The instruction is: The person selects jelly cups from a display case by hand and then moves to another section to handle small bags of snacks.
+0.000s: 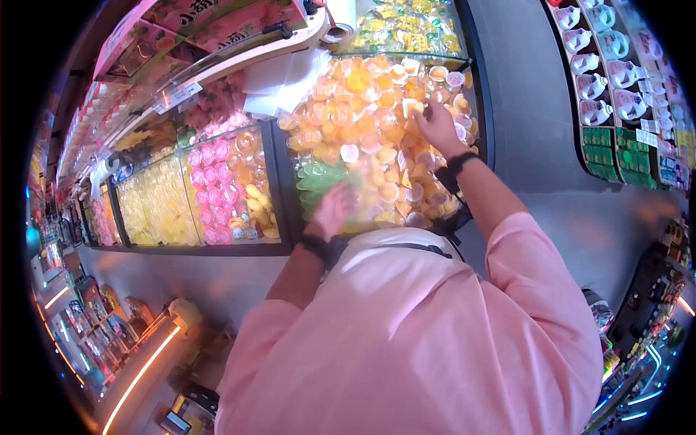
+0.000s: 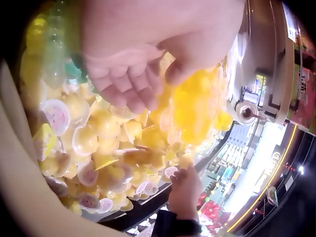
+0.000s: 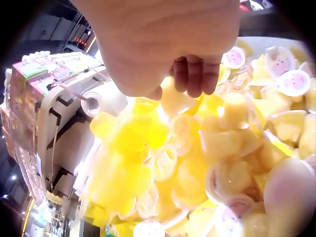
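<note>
A bin [image 1: 487,101] holds many small jelly cups [image 1: 384,192] in yellow and orange, several with pale printed lids [image 2: 57,117]. Over its far right part my right hand [image 1: 438,129] pinches a pale yellow jelly cup [image 3: 174,101] between thumb and curled fingers. My left hand [image 1: 333,209], blurred in the head view, hovers at the near left side of the bin, its fingers loosely bent with nothing in them. Beside it lie clear green packages [image 1: 319,177]. Larger bright yellow bear-shaped packs [image 3: 131,153] sit among the cups in the right wrist view.
Left of the bin, a dark divider [image 1: 279,181] separates pink rose-like packs [image 1: 215,185] and pale yellow packs [image 1: 152,210]. A white plastic bag roll [image 1: 339,29] stands at the back. Shelves of white bottles [image 1: 594,87] are across the aisle floor [image 1: 522,109].
</note>
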Demonstrator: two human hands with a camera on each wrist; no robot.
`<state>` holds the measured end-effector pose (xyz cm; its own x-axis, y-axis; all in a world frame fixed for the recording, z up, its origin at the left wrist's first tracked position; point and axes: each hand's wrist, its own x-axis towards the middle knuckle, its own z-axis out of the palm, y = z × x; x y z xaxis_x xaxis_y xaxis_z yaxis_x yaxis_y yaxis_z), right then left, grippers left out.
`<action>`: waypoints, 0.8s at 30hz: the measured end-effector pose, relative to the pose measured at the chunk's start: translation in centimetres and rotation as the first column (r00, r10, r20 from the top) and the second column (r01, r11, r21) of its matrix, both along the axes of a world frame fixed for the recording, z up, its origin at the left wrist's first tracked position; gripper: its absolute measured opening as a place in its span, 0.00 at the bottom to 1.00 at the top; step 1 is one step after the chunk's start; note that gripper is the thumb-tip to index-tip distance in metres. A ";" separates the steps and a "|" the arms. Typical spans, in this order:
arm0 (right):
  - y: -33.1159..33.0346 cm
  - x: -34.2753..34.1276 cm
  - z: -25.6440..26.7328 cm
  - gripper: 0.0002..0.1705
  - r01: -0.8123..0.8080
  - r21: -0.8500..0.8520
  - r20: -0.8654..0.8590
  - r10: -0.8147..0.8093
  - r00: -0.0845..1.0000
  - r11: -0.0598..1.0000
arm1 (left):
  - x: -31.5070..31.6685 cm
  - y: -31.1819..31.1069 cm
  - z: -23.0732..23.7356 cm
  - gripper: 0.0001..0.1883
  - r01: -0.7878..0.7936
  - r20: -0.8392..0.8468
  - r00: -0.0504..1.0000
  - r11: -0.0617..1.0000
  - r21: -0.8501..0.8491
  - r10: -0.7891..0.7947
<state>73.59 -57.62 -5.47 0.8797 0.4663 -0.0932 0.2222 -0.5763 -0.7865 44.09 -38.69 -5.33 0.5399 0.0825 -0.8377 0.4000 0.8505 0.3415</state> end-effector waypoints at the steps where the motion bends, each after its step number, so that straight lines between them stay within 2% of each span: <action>1: -1.3 -1.5 0.4 0.24 -0.045 0.021 -0.021 0.045 0.999 0.999 | 0.0 -0.2 -0.2 0.19 0.001 0.016 1.000 1.000 -0.011 -0.001; 2: -2.6 -2.7 -0.5 0.24 -0.093 0.053 -0.074 0.096 0.993 0.994 | 0.2 -0.3 -0.4 0.19 0.004 0.033 0.999 1.000 -0.018 -0.004; 5: -4.9 -4.6 0.8 0.26 -0.307 -0.111 -0.240 0.275 0.931 0.945 | 0.8 -0.6 -0.6 0.19 0.056 0.071 0.996 0.998 -0.014 -0.055; 6: -4.7 -4.4 1.6 0.26 -0.286 -0.135 -0.210 0.255 0.944 0.949 | 1.0 -0.9 -0.6 0.19 0.080 0.081 0.994 0.997 -0.010 -0.079; 9: -3.3 -1.0 0.5 0.24 -0.150 -0.028 -0.023 0.150 0.988 0.988 | 1.9 -1.4 0.2 0.21 0.080 0.035 0.996 0.997 -0.011 -0.080; 11: -1.0 2.3 0.2 0.23 -0.162 0.018 0.174 0.157 0.972 0.987 | 2.1 -1.4 0.4 0.22 0.102 0.031 0.994 0.995 0.001 -0.102; 14: 2.6 5.9 0.6 0.25 -0.177 -0.165 0.213 0.210 0.954 0.970 | 2.6 -0.7 1.0 0.24 0.120 0.025 0.992 0.992 0.023 -0.121; 17: 5.8 7.2 1.0 0.30 -0.225 -0.187 0.268 0.270 0.925 0.956 | 3.2 0.1 1.3 0.27 0.117 0.080 0.990 0.992 0.035 -0.120; 18: 6.5 7.1 0.9 0.35 -0.258 -0.207 0.317 0.314 0.895 0.944 | 3.6 0.4 1.7 0.29 0.114 0.107 0.987 0.993 0.038 -0.117; 20: 6.9 7.5 -1.1 0.34 -0.293 -0.268 0.299 0.368 0.880 0.918 | 4.9 0.9 2.2 0.30 0.129 0.095 0.987 0.991 0.042 -0.132; 21: 7.0 7.5 -1.1 0.33 -0.310 -0.300 0.286 0.395 0.873 0.902 | 5.5 0.8 2.8 0.30 0.138 0.143 0.979 0.989 0.048 -0.143; 22: 6.9 7.9 -1.0 0.27 -0.301 -0.303 0.198 0.368 0.909 0.904 | 5.9 0.8 3.2 0.30 0.148 0.187 0.970 0.987 0.055 -0.156; 24: 6.1 7.8 -1.3 0.22 -0.224 -0.159 0.254 0.259 0.932 0.962 | 6.7 0.7 3.3 0.30 0.190 0.246 0.946 0.976 0.109 -0.211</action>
<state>81.36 -51.47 -6.74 0.7421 0.6675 0.0607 0.5605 -0.5683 -0.6024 50.82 -37.97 -2.07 0.7465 0.0138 -0.6652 0.4498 0.7262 0.5199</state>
